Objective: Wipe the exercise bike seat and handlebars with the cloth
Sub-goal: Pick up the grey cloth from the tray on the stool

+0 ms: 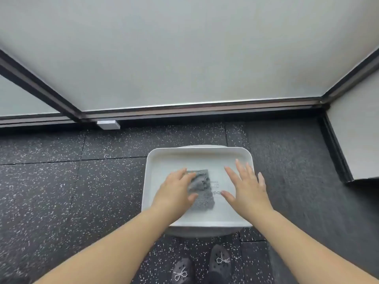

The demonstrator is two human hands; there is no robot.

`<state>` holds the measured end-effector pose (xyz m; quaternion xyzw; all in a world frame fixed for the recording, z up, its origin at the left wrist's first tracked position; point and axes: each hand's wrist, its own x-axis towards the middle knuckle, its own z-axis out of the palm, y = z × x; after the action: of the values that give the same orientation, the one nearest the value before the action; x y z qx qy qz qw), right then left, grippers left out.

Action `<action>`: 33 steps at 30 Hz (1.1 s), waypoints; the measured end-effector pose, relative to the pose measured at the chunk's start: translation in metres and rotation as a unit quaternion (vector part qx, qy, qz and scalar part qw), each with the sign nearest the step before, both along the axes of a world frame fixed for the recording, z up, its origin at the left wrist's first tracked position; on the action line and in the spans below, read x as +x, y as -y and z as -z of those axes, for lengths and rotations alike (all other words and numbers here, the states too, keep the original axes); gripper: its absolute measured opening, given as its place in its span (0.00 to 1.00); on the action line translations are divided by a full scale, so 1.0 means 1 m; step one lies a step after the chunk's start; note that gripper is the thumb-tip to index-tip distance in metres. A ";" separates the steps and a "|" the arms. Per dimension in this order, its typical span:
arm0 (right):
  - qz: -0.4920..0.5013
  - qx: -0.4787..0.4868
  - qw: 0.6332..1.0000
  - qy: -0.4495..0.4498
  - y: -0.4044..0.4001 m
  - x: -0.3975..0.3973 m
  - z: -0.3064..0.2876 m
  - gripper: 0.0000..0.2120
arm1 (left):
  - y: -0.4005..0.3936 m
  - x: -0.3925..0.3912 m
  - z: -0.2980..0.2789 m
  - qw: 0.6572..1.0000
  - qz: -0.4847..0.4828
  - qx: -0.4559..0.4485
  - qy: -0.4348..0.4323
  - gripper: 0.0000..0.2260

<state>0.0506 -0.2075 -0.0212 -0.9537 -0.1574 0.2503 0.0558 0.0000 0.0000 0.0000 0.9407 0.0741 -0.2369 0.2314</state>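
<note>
A grey cloth point(203, 191) lies bunched in a white rectangular tray point(196, 154) that stands on a white stool in front of me. My left hand point(176, 191) is on the cloth's left side, fingers bent over its edge and thumb against it, pinching the fabric. Just right of the cloth, my right hand point(246, 185) hovers over the tray with straight, spread fingers and holds nothing. No exercise bike is in view.
The floor point(61, 191) is black speckled rubber tile. Frosted glass panels point(184, 48) in dark frames rise behind the tray, with a grey wall corner point(354, 140) at the right. My two dark shoes point(205, 267) show below the stool.
</note>
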 end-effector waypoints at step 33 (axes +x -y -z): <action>0.028 0.051 0.998 0.019 0.015 -0.011 -0.043 0.31 | 0.018 0.022 -0.048 0.998 -0.050 0.039 0.006 0.25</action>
<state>0.0395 -0.2226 0.0217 -0.9581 -0.1446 0.2223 0.1082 0.0223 -0.0182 0.0484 0.9456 0.1287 -0.2165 0.2061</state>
